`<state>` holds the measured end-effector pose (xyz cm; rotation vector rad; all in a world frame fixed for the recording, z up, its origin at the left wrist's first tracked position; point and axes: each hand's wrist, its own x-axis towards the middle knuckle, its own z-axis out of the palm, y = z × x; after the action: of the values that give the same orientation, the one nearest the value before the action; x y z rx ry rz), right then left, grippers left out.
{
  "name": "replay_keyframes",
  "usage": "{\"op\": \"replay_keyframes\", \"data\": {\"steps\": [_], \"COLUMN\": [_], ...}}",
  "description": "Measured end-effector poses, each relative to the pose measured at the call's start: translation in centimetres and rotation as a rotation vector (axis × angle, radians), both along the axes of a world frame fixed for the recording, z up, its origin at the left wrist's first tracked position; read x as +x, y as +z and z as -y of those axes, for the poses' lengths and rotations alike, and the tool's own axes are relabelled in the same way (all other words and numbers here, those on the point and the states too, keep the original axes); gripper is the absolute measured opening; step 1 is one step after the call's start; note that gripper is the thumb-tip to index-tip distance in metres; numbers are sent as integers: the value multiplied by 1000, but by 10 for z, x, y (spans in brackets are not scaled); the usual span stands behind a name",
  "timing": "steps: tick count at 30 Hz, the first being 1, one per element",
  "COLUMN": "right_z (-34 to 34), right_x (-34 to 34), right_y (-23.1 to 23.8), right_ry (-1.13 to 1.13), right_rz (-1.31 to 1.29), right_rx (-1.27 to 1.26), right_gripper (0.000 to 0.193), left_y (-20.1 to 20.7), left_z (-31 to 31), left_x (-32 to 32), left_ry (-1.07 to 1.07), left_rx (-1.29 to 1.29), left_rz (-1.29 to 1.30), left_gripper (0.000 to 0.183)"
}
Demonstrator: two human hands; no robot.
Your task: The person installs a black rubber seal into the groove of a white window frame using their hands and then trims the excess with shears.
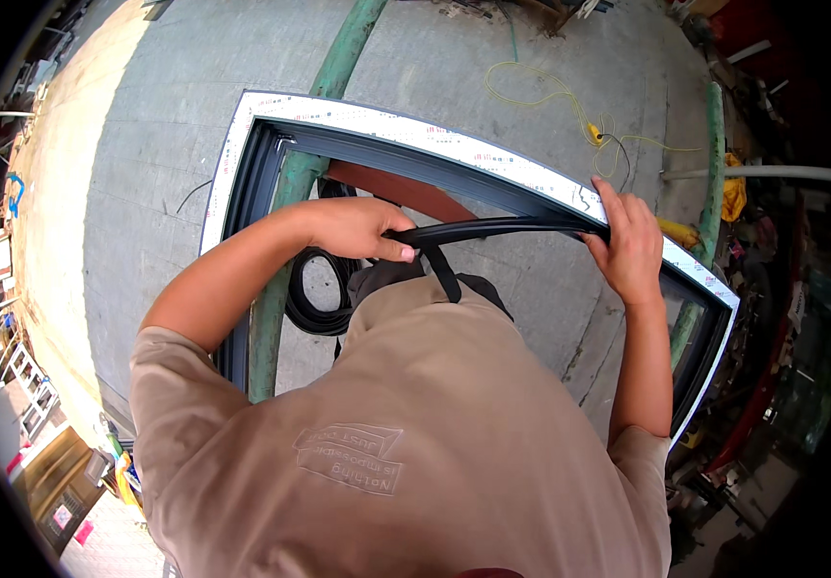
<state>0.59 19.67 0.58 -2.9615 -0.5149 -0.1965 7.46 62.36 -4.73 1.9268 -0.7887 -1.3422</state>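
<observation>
A dark window frame (386,118), its upper face covered in white printed film, surrounds me at waist height. My left hand (362,229) is closed around a black rubber seal strip (492,227) inside the frame opening. From there the strip stretches right to the far rail, and a short length hangs down beside my waist. My right hand (629,241) grips the far rail where the strip meets it, fingers over the white film and thumb on the inner side. Whether the strip's end sits in the groove there is hidden by that hand.
Green pipes (348,48) run under the frame on the left and right. A coil of black strip (314,318) hangs or lies at the left pipe. A reddish-brown board (401,190) shows through the opening. On the concrete beyond lies a yellow cord (550,93); a ladder (30,385) is far left.
</observation>
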Motion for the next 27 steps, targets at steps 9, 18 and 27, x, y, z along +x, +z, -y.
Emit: {"op": "replay_keyframes", "data": {"steps": [9,18,27], "right_z": [-1,5,6], "right_x": [-2,-4,-5], "right_y": [-2,-4,-8], "right_ry": [-7,21,25], "right_rz": [38,72,104], "right_rx": [14,31,49], "right_gripper": [88,86,85], "left_y": [56,1,7], "left_z": [10,24,36], "left_x": [19,-4,-16], "left_ry": [347,303,209], "left_rx": [-51,26,59], "left_rz": [258,943,963], "left_gripper": [35,26,31]}}
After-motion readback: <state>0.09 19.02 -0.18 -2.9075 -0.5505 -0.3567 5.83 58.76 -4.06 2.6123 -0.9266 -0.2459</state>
